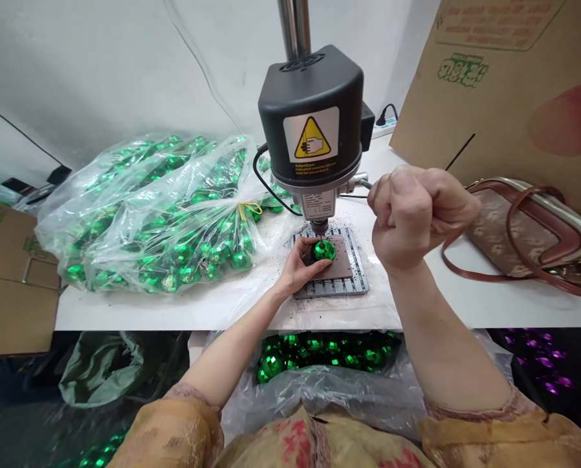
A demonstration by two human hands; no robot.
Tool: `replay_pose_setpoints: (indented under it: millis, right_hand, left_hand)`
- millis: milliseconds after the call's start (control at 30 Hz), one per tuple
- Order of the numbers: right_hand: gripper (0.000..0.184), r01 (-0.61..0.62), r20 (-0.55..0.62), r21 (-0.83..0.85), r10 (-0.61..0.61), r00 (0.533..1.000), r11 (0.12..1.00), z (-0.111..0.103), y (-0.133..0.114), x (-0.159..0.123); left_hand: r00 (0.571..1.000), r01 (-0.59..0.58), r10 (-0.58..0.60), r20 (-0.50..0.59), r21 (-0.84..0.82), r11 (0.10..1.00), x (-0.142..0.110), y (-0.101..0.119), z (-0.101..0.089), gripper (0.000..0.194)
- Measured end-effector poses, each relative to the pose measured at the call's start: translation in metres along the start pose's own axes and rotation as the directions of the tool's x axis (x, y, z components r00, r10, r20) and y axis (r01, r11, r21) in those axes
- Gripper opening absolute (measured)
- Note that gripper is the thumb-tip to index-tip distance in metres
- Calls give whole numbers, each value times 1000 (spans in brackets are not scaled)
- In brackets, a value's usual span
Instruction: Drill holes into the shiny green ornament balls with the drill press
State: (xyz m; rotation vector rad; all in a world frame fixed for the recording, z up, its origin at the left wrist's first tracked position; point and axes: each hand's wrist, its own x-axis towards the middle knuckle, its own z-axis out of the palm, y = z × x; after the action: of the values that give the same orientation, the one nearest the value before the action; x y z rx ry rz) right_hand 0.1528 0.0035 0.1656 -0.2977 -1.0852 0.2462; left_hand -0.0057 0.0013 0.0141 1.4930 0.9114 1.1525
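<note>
At the bottom of the frame, an open plastic bag (320,390) of green faceted balls is seen below the front edge of the counter (139,315). Purple shiny pieces (544,364) are seen at the lower right, and a crumpled green cloth (100,367) at the lower left.

On the counter, a slotted metal base (361,281) is placed near the center, with a flat brown board (342,266) laid on it and dark specks scattered around. On the board, a green faceted ball (326,252) is held by the left hand (297,265). It is pinched between the thumb, on its near side, and the fingers, curled round its left and far sides; their far tips are partly hidden. The chuck (320,226) is positioned just above the ball; whether the ball is entered by the bit cannot be told.

The right hand (417,211) is raised right of the drill head (310,117), its fingers folded tightly into a fist around the lever (363,183), well apart from the ball. Part of the brown handbag (505,227) is covered by this hand.

The counter's left side is filled by a large tied bag (125,221) of green balls. Cardboard is seen at both sides, and the white wall (125,65) behind is partly blocked by the drill head.
</note>
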Motion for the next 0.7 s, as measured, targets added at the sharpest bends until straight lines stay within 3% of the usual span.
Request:
replay_pose_setpoints:
  millis: [400,700]
  right_hand:
    - [53,66,-55,-4,-66,996,998,-5,7,-11]
    - [48,149,14,63,-150,989,987,-14,15,-21]
  left_hand:
    - [1000,-10,10,-11,18,1000,0,-1,1,55]
    - [1000,-15,16,-25,39,999,-1,2,2,55]
